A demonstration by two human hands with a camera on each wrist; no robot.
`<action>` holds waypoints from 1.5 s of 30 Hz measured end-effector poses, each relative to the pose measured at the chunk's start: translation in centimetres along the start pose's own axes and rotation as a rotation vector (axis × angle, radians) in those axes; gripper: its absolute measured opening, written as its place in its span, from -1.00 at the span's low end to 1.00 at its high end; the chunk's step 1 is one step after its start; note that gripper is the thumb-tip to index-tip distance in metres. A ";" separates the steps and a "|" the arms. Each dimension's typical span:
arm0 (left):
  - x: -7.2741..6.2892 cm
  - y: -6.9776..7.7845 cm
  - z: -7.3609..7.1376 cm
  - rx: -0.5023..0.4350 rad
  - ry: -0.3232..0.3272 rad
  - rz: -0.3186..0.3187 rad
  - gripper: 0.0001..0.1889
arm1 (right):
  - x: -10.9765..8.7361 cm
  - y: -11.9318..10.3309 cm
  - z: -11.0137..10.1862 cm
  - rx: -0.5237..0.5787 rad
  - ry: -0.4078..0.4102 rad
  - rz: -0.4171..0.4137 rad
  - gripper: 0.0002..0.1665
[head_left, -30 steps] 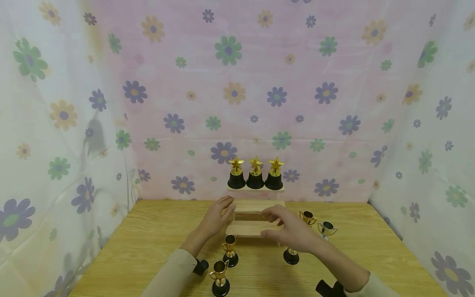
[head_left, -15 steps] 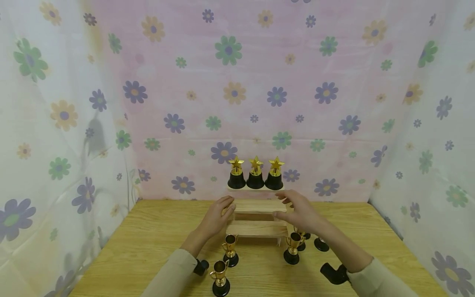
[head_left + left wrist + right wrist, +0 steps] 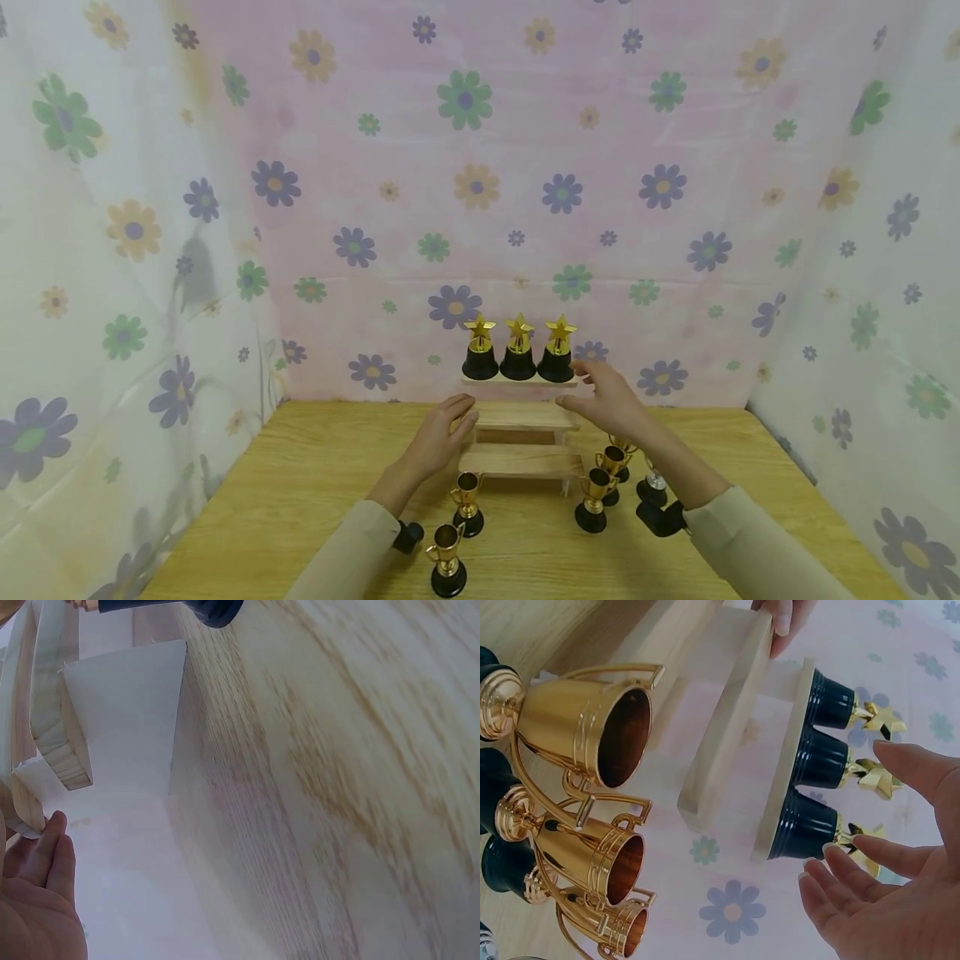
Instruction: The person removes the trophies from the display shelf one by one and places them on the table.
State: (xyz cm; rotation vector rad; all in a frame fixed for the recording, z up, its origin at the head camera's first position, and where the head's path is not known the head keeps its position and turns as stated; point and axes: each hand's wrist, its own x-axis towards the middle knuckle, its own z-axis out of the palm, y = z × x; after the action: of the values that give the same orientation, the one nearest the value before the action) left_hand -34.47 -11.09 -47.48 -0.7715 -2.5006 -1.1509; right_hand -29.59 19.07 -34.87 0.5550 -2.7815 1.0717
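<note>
A tiered wooden stand (image 3: 521, 460) stands at the back of the table, with three gold star trophies on its top tier. My left hand (image 3: 437, 435) holds the left end of the middle tier, fingers behind the board and thumb in front. In the left wrist view the fingers (image 3: 58, 859) lie against that board end. My right hand (image 3: 611, 402) is raised at the right end of the top tier, thumb and fingers spread. Its fingertips are right by the black base of the rightmost star trophy (image 3: 556, 364). In the right wrist view the fingertips (image 3: 829, 847) overlap this trophy.
Several gold cup trophies (image 3: 595, 492) and a silver cup trophy (image 3: 655, 483) stand right of the stand, under my right forearm. Two more gold cups (image 3: 467, 500) stand at front left. A flowered cloth (image 3: 517, 208) hangs behind and on both sides.
My right hand has moved up and back, from the lower and middle tiers to the right end of the top tier. My left hand stays at the middle tier.
</note>
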 end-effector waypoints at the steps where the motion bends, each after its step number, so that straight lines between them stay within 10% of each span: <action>1: 0.0 0.0 0.0 0.002 0.000 0.003 -0.51 | 0.2 0.2 0.0 -0.004 0.002 0.007 -0.19; 45: 0.0 0.2 -0.2 0.005 -0.023 -0.017 -0.50 | 6.2 2.6 1.3 0.166 0.050 0.260 -0.13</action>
State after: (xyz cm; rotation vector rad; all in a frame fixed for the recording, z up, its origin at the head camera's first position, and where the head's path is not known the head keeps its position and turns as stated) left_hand -34.35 -11.16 -47.26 -0.7677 -2.5320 -1.1477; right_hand -36.28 18.12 -36.01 0.1800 -2.7922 1.3561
